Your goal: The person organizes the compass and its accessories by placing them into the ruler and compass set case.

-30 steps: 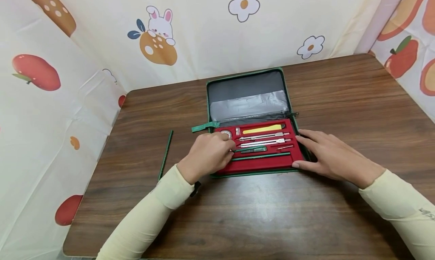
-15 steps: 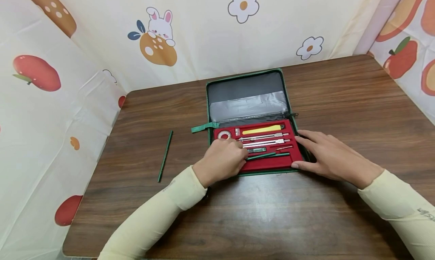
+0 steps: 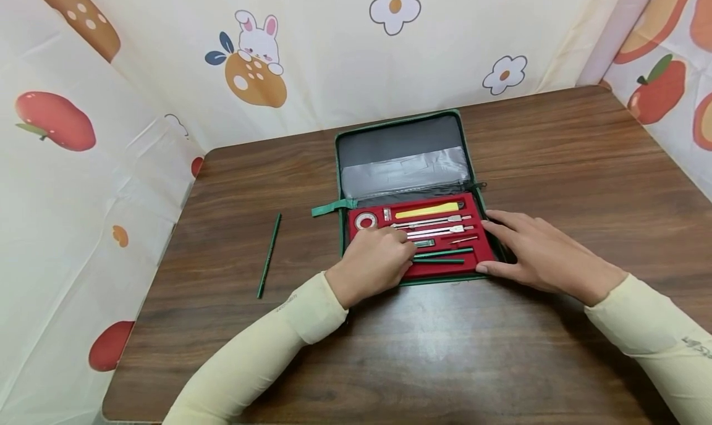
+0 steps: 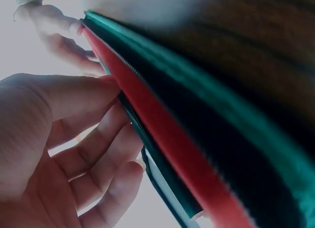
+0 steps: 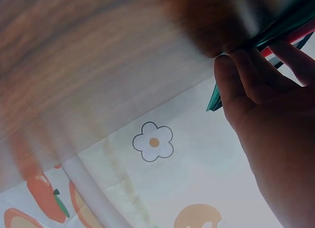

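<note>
An open green case (image 3: 402,142) lies mid-counter (image 3: 500,351). The left hand (image 3: 375,261) pinches a green pencil (image 3: 439,261) near the red tray's (image 3: 484,252) front edge. The right hand (image 3: 542,255), fingers flat and relaxed, rests on the case's right edge.

Left hand (image 3: 374,261) curls knuckles-up in a loose grip; right hand (image 3: 536,252) lies flat, fingers spread.

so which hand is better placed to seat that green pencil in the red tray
Left, probably. The left hand already has its fingers at the near end of the loose green pencil in the red tray, while the right hand rests flat on the case's right edge, steadying it.
</note>
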A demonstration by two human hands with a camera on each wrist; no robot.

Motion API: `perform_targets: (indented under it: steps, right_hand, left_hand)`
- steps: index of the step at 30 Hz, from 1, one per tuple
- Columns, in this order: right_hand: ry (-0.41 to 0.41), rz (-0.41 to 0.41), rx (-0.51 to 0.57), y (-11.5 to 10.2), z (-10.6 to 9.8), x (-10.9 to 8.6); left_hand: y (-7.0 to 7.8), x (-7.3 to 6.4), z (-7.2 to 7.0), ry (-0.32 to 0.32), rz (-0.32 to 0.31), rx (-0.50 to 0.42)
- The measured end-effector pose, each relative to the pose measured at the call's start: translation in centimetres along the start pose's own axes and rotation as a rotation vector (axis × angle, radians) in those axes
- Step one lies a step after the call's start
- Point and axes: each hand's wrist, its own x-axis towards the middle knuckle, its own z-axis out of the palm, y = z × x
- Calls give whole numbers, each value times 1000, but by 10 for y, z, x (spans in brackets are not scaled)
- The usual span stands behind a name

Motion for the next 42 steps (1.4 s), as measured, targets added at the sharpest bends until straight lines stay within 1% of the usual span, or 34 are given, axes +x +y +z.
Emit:
perform_targets:
  steps: [7,13,17,21,25,29,32,34,38,40,42]
  right_hand:
    - [-3,4,6,0,0,1]
    - [-4,14,8,-1,0,1]
    - [-4,22,5,-1,0,1]
    - [-4,32,-2,-2,0,1]
    - [-8,35,-4,-2,-1,2]
    - [-13,23,-5,-2,-2,1]
    - [-6,16,-2,-2,-2,1]
    - [-1,14,2,-3,-2,1]
    - [-2,11,1,-3,-2,1]
    - [-10,18,0,-4,-2,1]
    - [-20,26,-2,-4,-1,0]
  left_hand:
    - [5,6,-1,-32,-30,15]
    - [9,11,-1,-40,-28,46]
    - [11,14,1,-41,-39,69]
    - [11,14,2,-34,-43,74]
    - [6,9,2,-22,-50,46]
    - [-7,-1,-2,23,-88,20]
    - [-21,-14,-7,66,-137,21]
    - [-34,-27,-10,87,-181,18]
    - [-61,-58,-13,117,-287,2]
    - [-73,-73,-12,121,-335,-6]
    - [-82,-87,-11,117,-368,0]
